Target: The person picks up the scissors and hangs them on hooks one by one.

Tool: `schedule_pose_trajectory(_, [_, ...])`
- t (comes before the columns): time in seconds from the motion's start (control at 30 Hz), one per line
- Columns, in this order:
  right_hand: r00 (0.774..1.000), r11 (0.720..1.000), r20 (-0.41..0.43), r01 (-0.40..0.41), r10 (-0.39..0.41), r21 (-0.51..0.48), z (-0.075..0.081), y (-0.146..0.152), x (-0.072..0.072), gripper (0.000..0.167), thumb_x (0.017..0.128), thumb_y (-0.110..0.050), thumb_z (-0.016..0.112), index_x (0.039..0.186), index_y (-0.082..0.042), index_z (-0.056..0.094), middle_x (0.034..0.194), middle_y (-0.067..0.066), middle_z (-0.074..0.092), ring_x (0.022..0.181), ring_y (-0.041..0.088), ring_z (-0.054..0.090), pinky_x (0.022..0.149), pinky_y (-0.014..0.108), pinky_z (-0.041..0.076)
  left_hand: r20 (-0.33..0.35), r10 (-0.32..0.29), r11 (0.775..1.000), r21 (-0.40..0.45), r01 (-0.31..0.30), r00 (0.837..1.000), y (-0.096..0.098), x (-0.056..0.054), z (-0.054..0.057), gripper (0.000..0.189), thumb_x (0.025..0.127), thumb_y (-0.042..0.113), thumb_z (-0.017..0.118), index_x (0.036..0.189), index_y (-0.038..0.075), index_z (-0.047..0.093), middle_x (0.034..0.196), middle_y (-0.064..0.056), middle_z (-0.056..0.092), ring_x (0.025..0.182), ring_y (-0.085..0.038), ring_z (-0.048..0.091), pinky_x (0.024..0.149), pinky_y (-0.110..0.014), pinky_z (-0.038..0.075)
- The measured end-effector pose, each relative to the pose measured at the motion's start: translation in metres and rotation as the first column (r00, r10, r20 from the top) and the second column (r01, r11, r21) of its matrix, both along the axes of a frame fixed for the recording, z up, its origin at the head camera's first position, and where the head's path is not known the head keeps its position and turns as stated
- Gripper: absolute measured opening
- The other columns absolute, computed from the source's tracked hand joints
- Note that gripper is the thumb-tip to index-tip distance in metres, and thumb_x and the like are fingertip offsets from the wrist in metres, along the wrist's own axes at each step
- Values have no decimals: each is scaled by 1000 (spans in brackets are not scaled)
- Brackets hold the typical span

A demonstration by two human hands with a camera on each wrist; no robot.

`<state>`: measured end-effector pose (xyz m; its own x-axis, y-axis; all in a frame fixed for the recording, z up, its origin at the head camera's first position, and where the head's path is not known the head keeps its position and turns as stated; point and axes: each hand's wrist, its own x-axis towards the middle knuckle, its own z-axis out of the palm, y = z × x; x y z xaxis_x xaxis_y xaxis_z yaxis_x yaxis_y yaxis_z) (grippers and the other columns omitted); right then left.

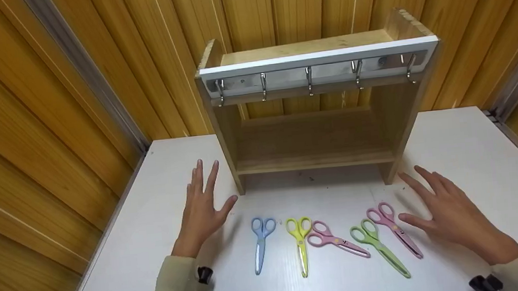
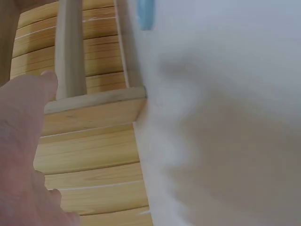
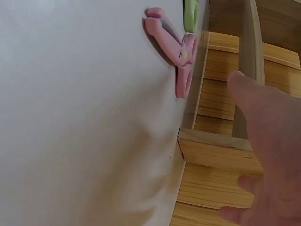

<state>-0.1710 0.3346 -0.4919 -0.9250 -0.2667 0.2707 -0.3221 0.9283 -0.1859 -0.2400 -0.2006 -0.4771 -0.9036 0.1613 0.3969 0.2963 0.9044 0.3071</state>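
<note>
My left hand [image 1: 202, 216] hovers above the white table, fingers spread, left of the blue scissors [image 1: 259, 244]. My right hand [image 1: 457, 212] is held with fingers apart, just right of a pair of pink scissors [image 1: 395, 228]. Neither hand holds anything. Between them lie yellow scissors [image 1: 301, 245], another pink pair [image 1: 338, 241] and green scissors [image 1: 380, 246], handles mostly toward the rack. Behind the scissors stands a wooden rack [image 1: 317, 163] with a metal rail [image 1: 286, 78] of several hooks. In the right wrist view, a pink pair [image 3: 171, 47] appears beside part of the green scissors [image 3: 191, 16].
The white table [image 1: 150, 192] runs back to a wood-panelled wall [image 1: 247, 10], with more panelling [image 1: 30, 161] along the left side. The rack's two side boards rest on the table. Small dark specks lie under its lower shelf.
</note>
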Motion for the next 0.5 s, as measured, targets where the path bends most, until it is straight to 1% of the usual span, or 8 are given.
schedule_pose_trajectory(0.1, [997,999,72,-27,29,-17,3,-4,1,100,84,-57,79,163,-24,28,159,25,31,131,56,39,95,78,40,45,-17,993,116,11,999,9,-8,9,102,93,52,71,166,35,2,173,-8,-6,155,-42,14,116,-62,32])
schedule_pose_trajectory(0.2, [987,999,160,-28,34,-36,4,-9,2,101,83,-59,79,163,-22,29,155,25,36,128,53,44,92,74,46,69,-30,975,221,14,997,17,-15,16,106,94,46,73,165,36,-4,173,-6,-6,155,-38,17,113,-59,37])
schedule_pose_trajectory(0.3, [971,999,238,-14,24,-46,5,-14,4,102,82,-61,78,162,-19,31,151,26,41,127,51,47,92,71,49,57,-48,959,283,30,997,24,-23,21,108,94,40,75,166,34,-6,173,-3,-3,157,-31,17,119,-55,31])
schedule_pose_trajectory(0.4, [962,999,270,-16,29,-52,5,-17,6,99,83,-58,79,160,-14,35,147,29,46,127,50,49,93,70,50,25,-73,940,335,60,997,31,-31,26,107,94,34,76,166,28,-3,173,-1,3,157,-26,16,123,-49,26])
schedule_pose_trajectory(0.43, [960,999,277,-16,29,-50,4,-18,7,97,83,-57,80,158,-12,37,145,29,48,127,50,50,93,69,50,19,-81,931,360,68,997,33,-33,27,107,94,32,76,166,27,-2,173,-1,5,157,-25,17,123,-48,26])
schedule_pose_trajectory(0.5, [952,999,306,-5,16,-36,4,-20,8,96,83,-56,80,156,-9,41,143,30,50,125,51,51,92,70,50,8,-102,903,421,89,995,37,-38,30,105,95,27,76,167,25,-1,173,0,8,156,-25,20,122,-47,28])
